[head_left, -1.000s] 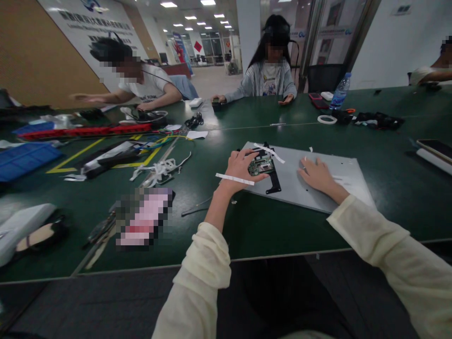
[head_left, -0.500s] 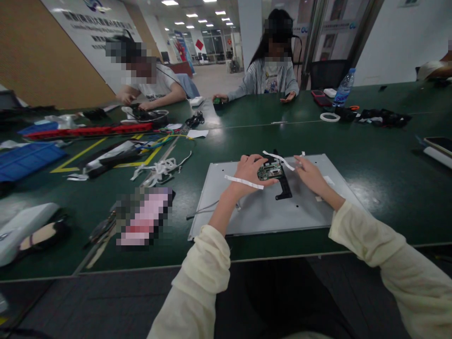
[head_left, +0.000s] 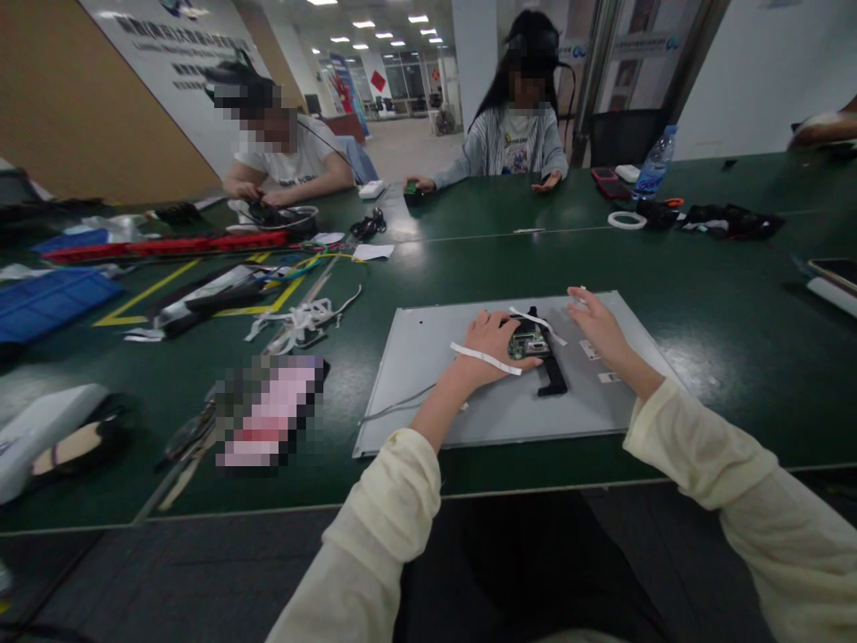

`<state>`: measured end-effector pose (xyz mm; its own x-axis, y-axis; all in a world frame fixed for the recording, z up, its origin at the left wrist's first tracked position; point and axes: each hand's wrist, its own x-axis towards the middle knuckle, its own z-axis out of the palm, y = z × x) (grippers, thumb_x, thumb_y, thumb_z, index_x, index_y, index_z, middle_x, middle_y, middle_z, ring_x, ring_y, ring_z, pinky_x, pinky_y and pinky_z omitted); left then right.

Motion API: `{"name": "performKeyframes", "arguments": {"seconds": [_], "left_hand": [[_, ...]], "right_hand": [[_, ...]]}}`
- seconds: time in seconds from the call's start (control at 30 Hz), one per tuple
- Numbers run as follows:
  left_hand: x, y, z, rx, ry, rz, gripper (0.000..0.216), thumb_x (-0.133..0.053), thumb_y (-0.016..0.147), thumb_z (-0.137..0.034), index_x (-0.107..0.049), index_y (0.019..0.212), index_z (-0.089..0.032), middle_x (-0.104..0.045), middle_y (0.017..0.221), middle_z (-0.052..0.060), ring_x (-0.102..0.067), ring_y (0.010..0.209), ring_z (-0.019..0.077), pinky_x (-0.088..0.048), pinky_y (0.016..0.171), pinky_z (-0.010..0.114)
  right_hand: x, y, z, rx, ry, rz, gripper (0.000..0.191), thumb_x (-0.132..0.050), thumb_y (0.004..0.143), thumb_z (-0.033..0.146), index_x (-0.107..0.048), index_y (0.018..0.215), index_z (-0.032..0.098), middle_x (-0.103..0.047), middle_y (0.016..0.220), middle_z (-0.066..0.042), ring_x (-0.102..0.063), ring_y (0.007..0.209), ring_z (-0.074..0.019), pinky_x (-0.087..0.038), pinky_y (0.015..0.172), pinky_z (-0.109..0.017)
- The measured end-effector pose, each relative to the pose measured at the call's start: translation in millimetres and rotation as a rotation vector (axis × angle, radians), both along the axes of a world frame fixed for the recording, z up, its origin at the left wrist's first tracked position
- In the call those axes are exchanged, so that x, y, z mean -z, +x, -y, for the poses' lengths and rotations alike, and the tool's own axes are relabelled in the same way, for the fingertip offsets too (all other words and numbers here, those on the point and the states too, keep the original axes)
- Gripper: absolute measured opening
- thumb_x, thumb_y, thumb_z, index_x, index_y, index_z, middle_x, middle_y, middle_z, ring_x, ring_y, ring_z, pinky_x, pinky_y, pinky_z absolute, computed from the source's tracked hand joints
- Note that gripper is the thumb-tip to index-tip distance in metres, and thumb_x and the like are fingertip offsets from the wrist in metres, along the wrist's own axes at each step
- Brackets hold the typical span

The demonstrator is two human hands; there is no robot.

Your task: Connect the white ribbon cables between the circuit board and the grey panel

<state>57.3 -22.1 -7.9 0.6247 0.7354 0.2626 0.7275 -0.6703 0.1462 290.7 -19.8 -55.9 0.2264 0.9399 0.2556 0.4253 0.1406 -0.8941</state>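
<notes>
My left hand point(head_left: 492, 344) grips the left side of a green circuit board point(head_left: 530, 345), thumb along the near edge and fingers at the far edge. The board is mounted on a black bracket point(head_left: 553, 379), over a flat grey panel point(head_left: 415, 375). One white tape strip point(head_left: 487, 359) lies across the back of my left hand; another white strip point(head_left: 539, 325) crosses the board's far end. To the right, my right hand point(head_left: 603, 335) hovers above the panel with fingers stretched out. A tiny white bit shows by its fingertips, too small to make out.
A grey cable point(head_left: 402, 402) runs over the panel's left part. Further left are a phone point(head_left: 278, 411), tangled white strips point(head_left: 304, 323) and a blue tray point(head_left: 57, 299). A white tape roll point(head_left: 627, 220) and water bottle point(head_left: 654, 165) stand far right. Two people sit across the table.
My left hand has shifted right and nearer to me with the board and bracket. My right hand has moved slightly right, its fingers now straighter.
</notes>
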Motion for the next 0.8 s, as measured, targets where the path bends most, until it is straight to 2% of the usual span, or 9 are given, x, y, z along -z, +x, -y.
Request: {"name": "performKeyframes", "arguments": {"seconds": [0.27, 0.43, 0.57, 0.8], "left_hand": [[3.4, 1.8, 2.8, -0.04, 0.01, -0.012, 0.07, -0.058, 0.071, -0.071, -0.054, 0.122, -0.023, -0.053, 0.126, 0.011, -0.044, 0.113, 0.0345, -0.039, 0.089, 0.05], [4.0, 1.8, 5.0, -0.047, 0.042, -0.013, 0.07, -0.059, 0.07, -0.071, -0.054, 0.122, -0.023, -0.053, 0.127, 0.011, -0.041, 0.119, 0.0343, -0.03, 0.098, 0.053], [3.0, 1.0, 7.0, -0.049, 0.041, -0.004, 0.073, -0.058, 0.07, -0.073, -0.053, 0.124, -0.024, -0.05, 0.13, 0.012, -0.039, 0.123, 0.034, -0.027, 0.103, 0.053], [-0.4, 4.3, 5.3, -0.031, 0.038, 0.049, 0.056, -0.047, 0.085, -0.063, -0.052, 0.124, -0.023, -0.051, 0.129, 0.01, -0.041, 0.123, 0.03, -0.03, 0.102, 0.048]], "right_hand": [[0.4, -0.6, -1.3, -0.03, -0.017, -0.021, 0.05, -0.048, 0.082, 0.032, -0.05, 0.13, 0.023, -0.054, 0.135, -0.008, -0.057, 0.117, -0.0227, -0.043, 0.1, -0.04], [-2.8, -1.2, 1.5, -0.051, -0.02, 0.009, 0.045, -0.051, 0.082, 0.034, -0.055, 0.125, 0.021, -0.062, 0.124, -0.009, -0.061, 0.11, -0.0223, -0.045, 0.097, -0.04], [-9.3, -5.9, 7.9, -0.077, 0.007, 0.081, 0.043, -0.055, 0.079, 0.033, -0.057, 0.12, 0.021, -0.062, 0.124, -0.009, -0.066, 0.097, -0.0211, -0.048, 0.089, -0.037], [-16.6, -14.3, 14.0, -0.091, 0.042, 0.207, 0.042, -0.057, 0.078, 0.028, -0.059, 0.119, 0.019, -0.063, 0.123, -0.008, -0.069, 0.084, -0.0198, -0.05, 0.085, -0.036]]}}
